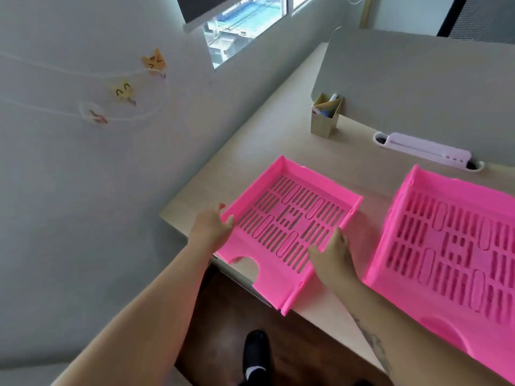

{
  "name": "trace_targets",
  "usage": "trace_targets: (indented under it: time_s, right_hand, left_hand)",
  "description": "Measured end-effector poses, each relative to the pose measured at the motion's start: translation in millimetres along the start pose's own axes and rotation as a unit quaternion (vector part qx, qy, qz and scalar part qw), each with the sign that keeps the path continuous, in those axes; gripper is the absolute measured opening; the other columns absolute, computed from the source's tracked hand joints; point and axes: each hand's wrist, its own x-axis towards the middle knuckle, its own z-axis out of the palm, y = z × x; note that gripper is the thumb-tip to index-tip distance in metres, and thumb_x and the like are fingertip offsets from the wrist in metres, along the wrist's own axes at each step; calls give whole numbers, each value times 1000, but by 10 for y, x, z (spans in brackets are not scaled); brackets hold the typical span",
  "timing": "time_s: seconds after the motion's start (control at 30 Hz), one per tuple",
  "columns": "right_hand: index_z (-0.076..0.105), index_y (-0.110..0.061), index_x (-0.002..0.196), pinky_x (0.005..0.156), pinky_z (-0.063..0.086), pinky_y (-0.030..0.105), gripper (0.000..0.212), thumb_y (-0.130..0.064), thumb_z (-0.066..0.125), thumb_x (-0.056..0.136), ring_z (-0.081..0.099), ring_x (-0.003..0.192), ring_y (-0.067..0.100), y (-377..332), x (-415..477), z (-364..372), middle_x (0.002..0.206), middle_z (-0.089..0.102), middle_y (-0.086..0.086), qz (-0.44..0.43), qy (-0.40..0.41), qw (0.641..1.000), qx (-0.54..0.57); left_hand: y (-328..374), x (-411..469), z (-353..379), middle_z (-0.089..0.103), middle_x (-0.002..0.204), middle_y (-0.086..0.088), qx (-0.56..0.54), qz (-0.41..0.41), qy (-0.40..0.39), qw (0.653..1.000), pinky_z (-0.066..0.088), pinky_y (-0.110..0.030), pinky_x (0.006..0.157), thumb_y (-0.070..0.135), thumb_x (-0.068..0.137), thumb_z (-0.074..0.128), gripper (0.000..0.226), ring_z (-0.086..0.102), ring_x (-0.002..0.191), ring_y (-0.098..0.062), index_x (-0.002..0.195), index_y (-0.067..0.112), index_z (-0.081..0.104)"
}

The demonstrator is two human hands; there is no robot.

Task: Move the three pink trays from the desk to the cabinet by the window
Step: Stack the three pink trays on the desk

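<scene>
A pink slotted tray (289, 227) lies at the desk's left front corner, its notched front edge hanging over the desk edge. My left hand (211, 228) grips the tray's left wall. On the tray's right wall, my right hand (333, 253) holds on with the thumb inside. A second pink tray (451, 246), which looks like a stack of two, rests on the desk to the right, partly cut off by the frame edge. The cabinet is out of view.
The light wooden desk (278, 140) stands against a white wall with paper cat stickers (153, 62). At the back are a paper pen holder (324, 118), a grey divider panel (418, 87) and a white power strip (426, 149). A window (242, 26) is beyond. My shoe (255, 355) is on the floor.
</scene>
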Motion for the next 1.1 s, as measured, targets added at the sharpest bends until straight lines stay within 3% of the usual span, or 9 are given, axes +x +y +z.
trace_targets:
  time_s: [0.1,0.23,0.33,0.4,0.63,0.7,0.8,0.97,1.1]
  right_hand:
    - [13,-1,152,87,48,33,72,-2,53,92,58,115,40,32,67,312,147,41,25,104,41,992,61]
    - [24,-7,150,81,48,34,58,2,38,94,58,114,40,-65,102,493,138,51,25,171,108,978,55]
    - [27,-10,150,84,53,39,57,-1,38,94,61,112,39,-231,268,338,139,52,23,134,151,978,44]
    - [30,-9,148,81,55,41,56,-3,35,94,63,107,39,-341,379,111,139,52,23,109,174,978,28]
    - [27,-8,151,41,40,21,54,-7,34,98,54,61,15,-126,166,-1069,138,52,20,42,244,968,33]
    - [32,-8,149,35,39,18,51,-8,35,98,50,53,13,153,7,-1405,120,61,18,48,266,962,39]
    - [39,-3,144,38,40,18,47,-5,37,97,51,54,15,583,-261,-1829,95,62,10,67,301,950,55]
    - [44,-4,139,49,37,22,45,-6,36,94,55,66,10,1231,-502,-2346,125,61,22,89,305,946,58]
    - [50,-6,131,50,48,23,39,-2,35,96,58,64,7,1517,-529,-2424,90,62,-2,85,275,954,82]
  left_hand:
    - [-273,255,32,52,141,-17,0,5,-38,999,43,-41,99,22,93,54,54,54,122,-31,143,5,41]
    - [-460,535,97,67,113,-14,-1,43,-83,996,41,-30,71,14,93,53,26,55,88,-22,116,5,63]
    - [-410,741,11,63,85,-6,-15,58,-79,995,34,-28,53,21,94,55,17,51,74,-20,92,8,65]
    - [-268,831,-45,56,72,-2,-44,71,-86,993,34,-30,53,28,94,54,20,48,67,-21,82,13,58]
    - [734,554,-13,51,59,-1,-131,178,-133,966,36,-32,55,29,81,58,23,44,55,-20,64,16,49]
    - [1110,347,131,49,58,-1,-108,218,-149,959,35,-32,53,25,80,57,22,43,55,-20,62,18,47]
    - [1633,-11,435,47,59,0,-86,260,-152,950,32,-30,51,14,86,57,27,42,56,-20,62,17,44]
    - [2126,-576,863,45,61,0,-54,279,-155,946,27,-30,48,15,87,55,26,37,55,-18,65,15,42]
    - [2205,-876,1089,47,65,-3,-37,253,-140,956,27,-30,48,15,90,49,20,36,55,-17,72,10,44]
